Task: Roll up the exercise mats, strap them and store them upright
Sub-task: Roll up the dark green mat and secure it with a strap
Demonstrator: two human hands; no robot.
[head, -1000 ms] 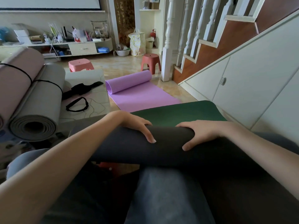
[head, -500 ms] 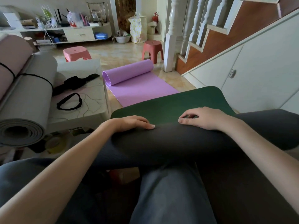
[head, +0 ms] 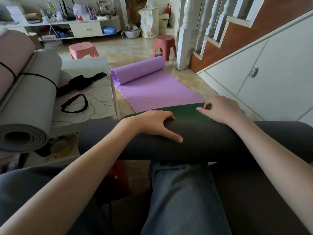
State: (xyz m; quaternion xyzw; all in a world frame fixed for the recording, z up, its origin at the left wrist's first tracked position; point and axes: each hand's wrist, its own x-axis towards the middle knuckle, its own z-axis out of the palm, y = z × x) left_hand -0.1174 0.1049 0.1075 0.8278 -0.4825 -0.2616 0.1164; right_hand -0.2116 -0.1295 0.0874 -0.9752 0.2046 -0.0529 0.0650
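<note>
left hand [head: 152,122] fingers curled over the dark mat roll [head: 203,139]; right hand [head: 221,111] fingers pinch its green edge [head: 186,112]

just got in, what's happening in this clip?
A seated person is rolling up a dark mat with a green inner face, across their lap. The left hand grips over the roll; the right hand pinches the short green flap not yet rolled. A purple mat lies on the floor ahead, only partly rolled. Two rolled mats, grey and pink, lie strapped at left, and loose black straps rest on the low table.
</note>
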